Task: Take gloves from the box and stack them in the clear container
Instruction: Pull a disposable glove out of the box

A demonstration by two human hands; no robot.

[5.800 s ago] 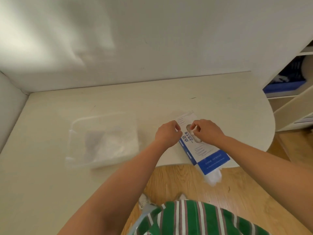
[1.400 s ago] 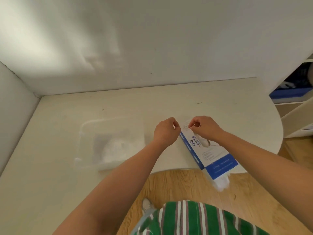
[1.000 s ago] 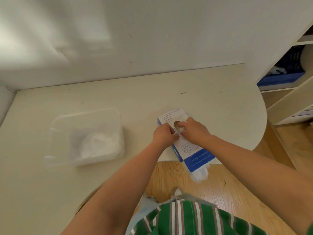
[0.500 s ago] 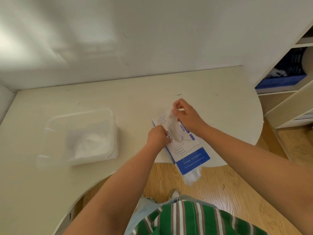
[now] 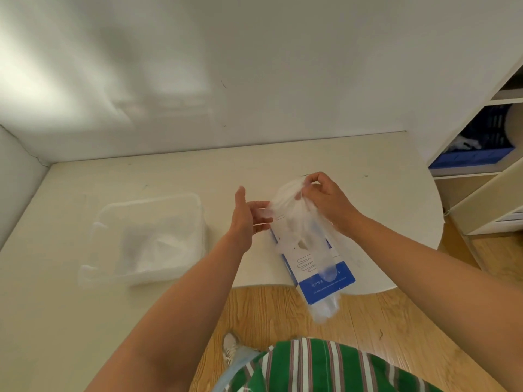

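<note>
A cream table [image 5: 382, 199] carries a clear container [image 5: 198, 219] on its left, where it sat half a second ago, with a heap of white gloves [image 5: 152, 247] inside. To the right the blue and white box [image 5: 325, 281] also lies as before: flat, opening upward, long axis running from far left to near right, blue end jutting past the table's front edge toward the person. The translucent glove [image 5: 285, 202] has changed: it is now drawn much further out, draping over the box with its length trailing toward the person. The right hand [image 5: 328, 202] pinches its top above the box's far end. The left hand [image 5: 246, 219], earlier pressed on the box, is lifted and open, fingers straight, fingertips at the glove's left edge.
</note>
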